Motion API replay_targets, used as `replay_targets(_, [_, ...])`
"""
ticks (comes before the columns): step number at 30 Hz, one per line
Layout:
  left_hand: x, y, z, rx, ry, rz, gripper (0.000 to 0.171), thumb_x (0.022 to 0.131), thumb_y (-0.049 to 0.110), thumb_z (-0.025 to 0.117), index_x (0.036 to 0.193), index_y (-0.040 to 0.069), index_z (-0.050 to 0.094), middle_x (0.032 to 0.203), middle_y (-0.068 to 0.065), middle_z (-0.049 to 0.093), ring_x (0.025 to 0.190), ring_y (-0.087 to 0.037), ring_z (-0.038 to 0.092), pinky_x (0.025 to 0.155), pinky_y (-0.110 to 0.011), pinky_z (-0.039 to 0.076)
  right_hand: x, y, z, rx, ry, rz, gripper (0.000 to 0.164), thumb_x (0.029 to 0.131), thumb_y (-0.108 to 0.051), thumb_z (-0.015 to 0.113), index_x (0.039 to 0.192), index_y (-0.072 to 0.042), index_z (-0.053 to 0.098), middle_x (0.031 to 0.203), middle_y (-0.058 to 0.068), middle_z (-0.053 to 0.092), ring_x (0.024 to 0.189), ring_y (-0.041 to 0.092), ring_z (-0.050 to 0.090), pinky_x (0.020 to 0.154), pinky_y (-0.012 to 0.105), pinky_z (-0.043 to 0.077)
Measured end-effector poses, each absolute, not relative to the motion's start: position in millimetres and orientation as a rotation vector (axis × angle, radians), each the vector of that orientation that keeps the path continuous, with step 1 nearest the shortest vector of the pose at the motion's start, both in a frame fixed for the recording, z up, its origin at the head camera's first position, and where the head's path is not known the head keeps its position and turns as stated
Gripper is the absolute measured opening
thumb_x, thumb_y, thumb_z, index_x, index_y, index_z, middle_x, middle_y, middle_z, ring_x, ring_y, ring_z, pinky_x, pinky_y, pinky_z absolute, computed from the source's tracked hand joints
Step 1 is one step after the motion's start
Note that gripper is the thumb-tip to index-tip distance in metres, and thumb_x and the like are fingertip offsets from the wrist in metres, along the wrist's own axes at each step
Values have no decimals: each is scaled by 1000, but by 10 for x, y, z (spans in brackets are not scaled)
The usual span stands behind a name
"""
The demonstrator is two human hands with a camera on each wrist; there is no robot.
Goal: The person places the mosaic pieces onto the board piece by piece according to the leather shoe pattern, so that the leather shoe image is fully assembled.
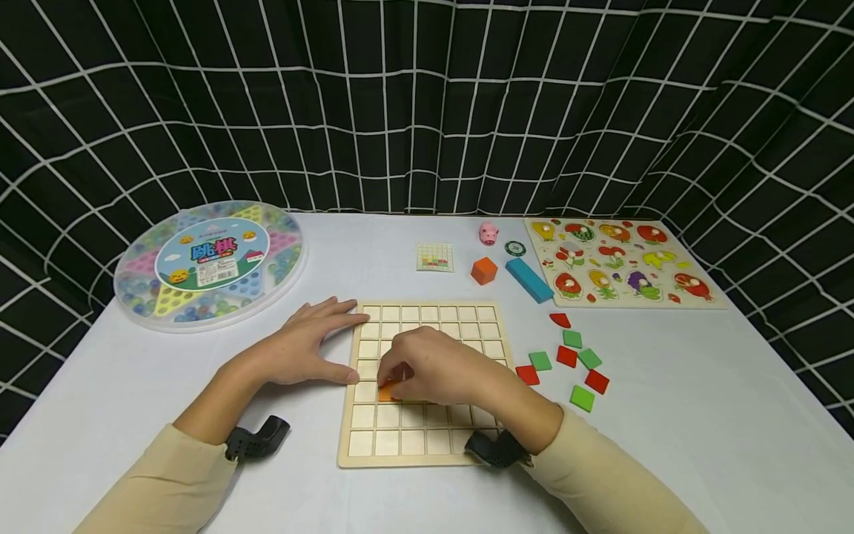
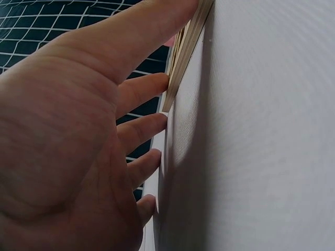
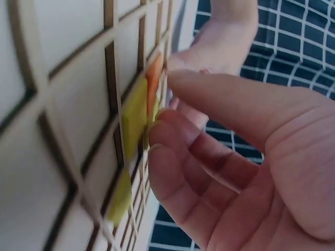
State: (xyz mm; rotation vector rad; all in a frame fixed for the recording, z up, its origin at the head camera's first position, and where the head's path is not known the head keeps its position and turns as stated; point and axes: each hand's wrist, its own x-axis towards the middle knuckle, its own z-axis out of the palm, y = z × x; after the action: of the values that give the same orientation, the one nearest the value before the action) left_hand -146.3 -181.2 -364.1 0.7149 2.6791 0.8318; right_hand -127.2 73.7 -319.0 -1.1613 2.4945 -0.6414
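A light wooden grid board (image 1: 414, 459) lies flat on the white table. Fingers spread, the left hand (image 1: 303, 345) touches its left edge with thumb and index finger; the left wrist view shows these against the board's side (image 2: 183, 57). The right hand (image 1: 434, 363) is over the board's middle left, pinching an orange square tile (image 1: 385, 392) at a grid cell between thumb and fingertips. In the right wrist view that orange tile (image 3: 153, 78) is tilted above the grid. Yellow tiles (image 3: 135, 117) sit in nearby cells, hidden by the right hand in the head view.
Loose red tiles (image 1: 567, 357) and green tiles (image 1: 583, 398) lie right of the board. Behind are a pattern card (image 1: 435, 257), orange cube (image 1: 483, 271), blue block (image 1: 529, 279), pink pig (image 1: 488, 233), round chip (image 1: 515, 248), fruit puzzle (image 1: 627, 263) and round marble-game box (image 1: 210, 265).
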Motion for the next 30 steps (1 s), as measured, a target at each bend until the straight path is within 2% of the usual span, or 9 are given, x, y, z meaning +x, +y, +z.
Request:
replay_targets(7, [-1470, -1833, -3636, 682, 2689, 817, 90, 78, 55, 85, 154, 21, 50, 170, -12, 30, 160, -42, 14, 127, -65, 3, -1353, 1045, -3101, -1059, 2466, -769, 15, 87, -7, 82, 101, -13, 82, 92, -6, 73, 81, 7, 60, 75, 23, 55])
replay_targets(13, [-1469, -1826, -3636, 684, 2683, 831, 90, 78, 53, 86, 153, 20, 51, 169, -13, 31, 160, -42, 14, 128, -65, 2, -1407, 1376, -3044, -965, 2481, -829, 18, 88, -7, 80, 104, -13, 82, 96, -3, 74, 84, 10, 62, 70, 24, 56])
replay_targets(18, [-1466, -1814, -3648, 684, 2675, 840, 90, 77, 53, 86, 153, 19, 51, 169, -13, 31, 159, -42, 14, 127, -65, 2, -1439, 1658, -3016, -912, 2524, -819, 19, 88, -7, 81, 106, -13, 81, 100, 0, 75, 88, 13, 64, 71, 25, 58])
replay_targets(30, [-1472, -1790, -3661, 679, 2683, 833, 90, 77, 53, 86, 153, 21, 51, 169, -12, 31, 160, -41, 15, 128, -64, 3, -1483, 2293, -2977, -564, 2588, -682, 26, 87, -10, 82, 112, -15, 79, 112, 3, 73, 94, 19, 63, 71, 29, 57])
